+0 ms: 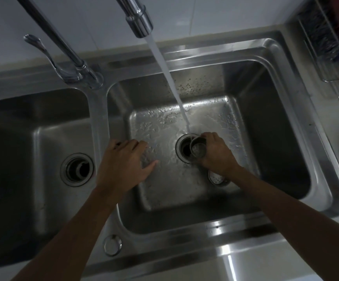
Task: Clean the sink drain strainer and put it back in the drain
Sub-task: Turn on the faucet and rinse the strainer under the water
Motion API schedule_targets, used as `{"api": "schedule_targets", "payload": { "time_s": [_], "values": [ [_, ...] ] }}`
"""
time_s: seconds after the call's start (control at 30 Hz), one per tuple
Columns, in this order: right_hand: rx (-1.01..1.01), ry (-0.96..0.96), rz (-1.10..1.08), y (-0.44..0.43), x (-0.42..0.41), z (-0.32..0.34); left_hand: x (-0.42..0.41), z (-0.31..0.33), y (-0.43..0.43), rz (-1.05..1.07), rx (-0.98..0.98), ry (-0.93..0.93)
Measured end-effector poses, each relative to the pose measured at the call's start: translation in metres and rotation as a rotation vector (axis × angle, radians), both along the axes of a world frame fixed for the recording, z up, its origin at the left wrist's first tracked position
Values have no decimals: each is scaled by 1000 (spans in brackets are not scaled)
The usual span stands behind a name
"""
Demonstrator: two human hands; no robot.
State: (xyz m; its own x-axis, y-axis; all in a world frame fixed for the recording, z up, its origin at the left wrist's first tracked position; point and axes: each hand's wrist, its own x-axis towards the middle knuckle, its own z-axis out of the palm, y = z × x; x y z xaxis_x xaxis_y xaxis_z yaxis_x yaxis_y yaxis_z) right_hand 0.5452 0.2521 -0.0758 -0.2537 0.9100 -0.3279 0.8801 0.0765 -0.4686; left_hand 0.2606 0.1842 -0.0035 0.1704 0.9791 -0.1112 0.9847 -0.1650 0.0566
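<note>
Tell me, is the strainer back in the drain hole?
Not yet. The right hand holds the strainer tipped beside the open drain.

Right basin (282,126): your right hand (217,155) holds the strainer basket (198,149) tilted at the right edge of the open drain (185,149), partly covering it. The water stream (170,78) falls from the faucet spout (139,21) onto the drain's far edge, crossing any approach from behind. A small perforated metal piece (217,177) lies on the floor under your right wrist. Your left hand (124,161), fingers spread, occupies the floor's left part. Bare wet floor lies between your hands and along the near side.
</note>
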Motion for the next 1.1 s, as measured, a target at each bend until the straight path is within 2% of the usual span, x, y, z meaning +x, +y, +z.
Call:
{"api": "schedule_targets", "payload": {
  "time_s": [0.1, 0.27, 0.47, 0.63, 0.8, 0.97, 1.1],
  "values": [
    [38, 12, -55, 12, -12, 4, 0, 0, 0, -4, -1, -12],
    [26, 23, 50, -1, -27, 3, 0, 0, 0, 2, 0, -18],
    [55, 0, -84, 17, -19, 9, 0, -1, 1, 6, -17, -13],
    [51, 25, 22, 11, -26, 11, 1, 1, 1, 3, -14, -18],
    [105, 0, -75, 34, -25, 18, 1, 0, 1, -3, -18, -18],
    [71, 31, 21, 14, -33, 13, 0, 1, 0, -1, -15, -5],
    [87, 17, -76, 22, -25, 15, 0, 1, 0, -2, -15, 0]
  ]
}}
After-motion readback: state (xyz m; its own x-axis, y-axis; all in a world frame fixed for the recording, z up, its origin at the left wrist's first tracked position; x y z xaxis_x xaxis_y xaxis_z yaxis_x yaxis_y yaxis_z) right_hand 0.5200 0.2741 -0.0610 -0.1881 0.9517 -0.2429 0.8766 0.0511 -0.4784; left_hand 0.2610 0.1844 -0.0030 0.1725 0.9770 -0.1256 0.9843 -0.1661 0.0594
